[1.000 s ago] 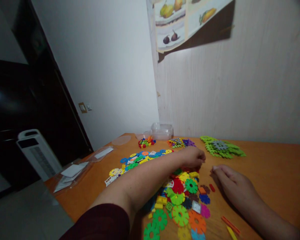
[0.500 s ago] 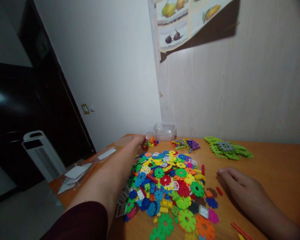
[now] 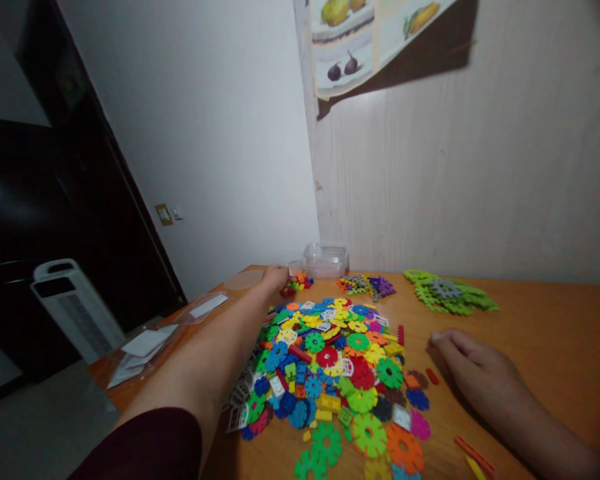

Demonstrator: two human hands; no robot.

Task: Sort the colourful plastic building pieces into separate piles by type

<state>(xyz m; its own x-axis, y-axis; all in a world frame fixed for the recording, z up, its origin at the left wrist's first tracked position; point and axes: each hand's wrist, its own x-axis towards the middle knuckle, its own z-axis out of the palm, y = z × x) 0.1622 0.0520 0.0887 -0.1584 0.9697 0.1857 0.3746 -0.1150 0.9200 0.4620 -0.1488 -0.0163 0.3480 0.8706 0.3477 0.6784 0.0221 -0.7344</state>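
Observation:
My left hand (image 3: 276, 277) is stretched out to the far side of the table, at the left edge of a small heap of colourful plastic pieces (image 3: 300, 283). Its fingers are mostly hidden behind the back of the hand, so any grip is out of sight. On the right, my right hand (image 3: 473, 360) rests on the table with its fingers curled in, and nothing shows in it. Between my arms spreads a large pile of notched discs, bricks and small white fence-like pieces (image 3: 325, 360). A small red piece (image 3: 432, 377) lies beside my right hand.
Behind the small heap stands a clear plastic box (image 3: 326, 260). Purple and grey interlocking pieces (image 3: 367, 285) and green ones (image 3: 447, 291) lie along the back. A round lid-like sheet (image 3: 243, 280) and plastic bags with white paper (image 3: 147, 343) line the left edge of the wooden table (image 3: 545, 347).
The whole view has shifted slightly, so things sit a little further left and higher. My left hand stays by the small heap, and my right hand keeps its place on the table.

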